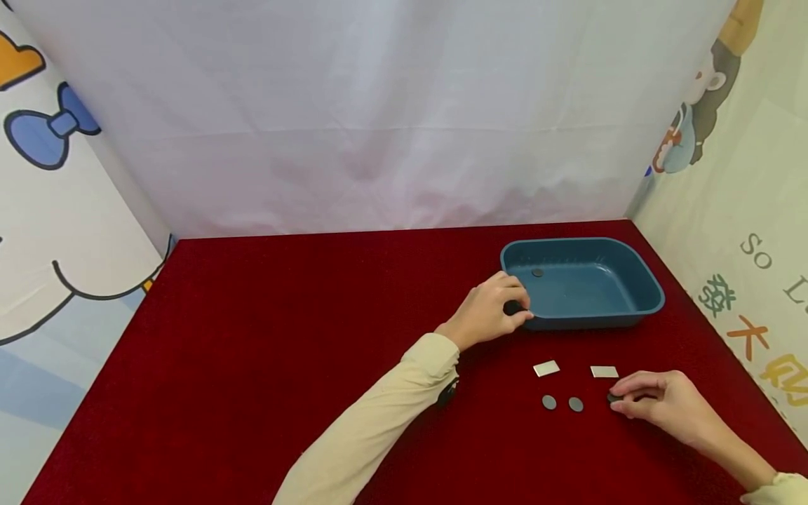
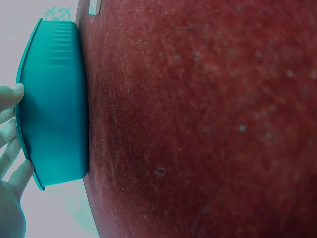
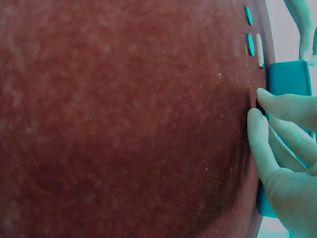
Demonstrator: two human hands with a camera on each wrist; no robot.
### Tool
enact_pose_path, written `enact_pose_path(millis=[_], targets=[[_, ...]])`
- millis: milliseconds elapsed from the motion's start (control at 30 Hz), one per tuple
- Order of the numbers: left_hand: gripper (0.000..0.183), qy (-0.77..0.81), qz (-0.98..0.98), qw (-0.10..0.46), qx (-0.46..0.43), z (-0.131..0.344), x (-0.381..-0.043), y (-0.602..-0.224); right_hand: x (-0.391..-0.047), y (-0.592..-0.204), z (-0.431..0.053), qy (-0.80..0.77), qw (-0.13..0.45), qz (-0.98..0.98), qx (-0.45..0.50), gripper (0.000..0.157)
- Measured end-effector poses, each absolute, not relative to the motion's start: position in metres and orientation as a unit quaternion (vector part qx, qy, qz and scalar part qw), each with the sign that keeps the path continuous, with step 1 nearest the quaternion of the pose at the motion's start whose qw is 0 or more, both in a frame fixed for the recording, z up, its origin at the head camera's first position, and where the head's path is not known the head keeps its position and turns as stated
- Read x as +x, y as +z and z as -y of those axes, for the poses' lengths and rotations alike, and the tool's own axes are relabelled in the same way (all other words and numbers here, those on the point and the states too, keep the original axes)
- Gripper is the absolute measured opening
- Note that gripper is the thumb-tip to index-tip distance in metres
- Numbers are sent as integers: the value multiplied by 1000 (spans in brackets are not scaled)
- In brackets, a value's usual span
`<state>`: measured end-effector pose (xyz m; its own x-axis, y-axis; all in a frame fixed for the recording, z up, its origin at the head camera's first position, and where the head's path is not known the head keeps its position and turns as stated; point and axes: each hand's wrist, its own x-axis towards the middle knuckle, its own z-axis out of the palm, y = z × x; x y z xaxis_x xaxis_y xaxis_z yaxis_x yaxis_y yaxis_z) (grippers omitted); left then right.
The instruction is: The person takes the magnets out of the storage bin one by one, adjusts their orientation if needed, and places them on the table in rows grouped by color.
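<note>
My left hand (image 1: 489, 308) is at the left rim of a blue plastic basin (image 1: 593, 319), with a dark round disc (image 1: 513, 307) between thumb and fingers. In the left wrist view the thumb and fingertips overlap the basin's rim (image 2: 20, 114), and the disc is hidden there. Thumb and forefinger of my right hand (image 1: 672, 407) pinch another dark disc (image 1: 614, 398), close over the red cloth. Two grey discs, one (image 1: 549, 402) left of the other (image 1: 576, 405), lie flat to the left of that hand. Inside the basin, near its back left, rests a small disc (image 1: 538, 273).
Two white rectangular pieces, a left one (image 1: 546, 368) and a right one (image 1: 604, 372), lie between the basin and the discs. Red cloth (image 1: 284, 351) covers the table. A white curtain (image 1: 379, 140) hangs behind, with printed cloths at both sides.
</note>
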<state>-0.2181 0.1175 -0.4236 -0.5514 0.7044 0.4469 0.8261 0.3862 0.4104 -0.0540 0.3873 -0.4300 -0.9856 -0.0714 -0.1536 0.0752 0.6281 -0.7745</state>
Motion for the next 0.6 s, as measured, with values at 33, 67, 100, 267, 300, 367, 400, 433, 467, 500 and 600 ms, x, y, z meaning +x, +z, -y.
enact_pose_path(millis=[33,67,100,267,300,367,400,433,467,500,600], targets=[[10,-305,826,100,-463,-117,-218,-424,-54,-430,-386,-424,79,-902,-2,20],[10,-306,826,99,-463,-117,-218,-424,-54,-431,-386,-414,71,-907,-8,19],[10,-307,826,100,-463,-117,-218,-424,-53,-431,-384,-404,62,-913,-15,17],[9,-309,826,98,-461,-117,-218,-425,-52,-430,-378,-352,11,-935,-51,16],[9,-309,826,98,-461,-117,-218,-425,-52,-430,-376,-344,3,-937,-56,17],[9,-310,826,96,-460,-117,-218,-425,-51,-430,-375,-331,-11,-942,-63,19],[9,-310,826,96,-461,-117,-218,-425,-51,-430,-374,-324,-17,-944,-66,20],[9,-311,826,96,-461,-117,-218,-425,-51,-430,-374,-320,-22,-945,-68,21],[9,-310,826,96,-461,-117,-218,-425,-50,-431,-374,-316,-25,-946,-71,21],[9,-310,826,96,-462,-117,-218,-425,-50,-431,-374,-313,-28,-946,-74,22],[10,-310,825,98,-463,-117,-218,-425,-50,-432,-375,-310,-34,-947,-80,22]])
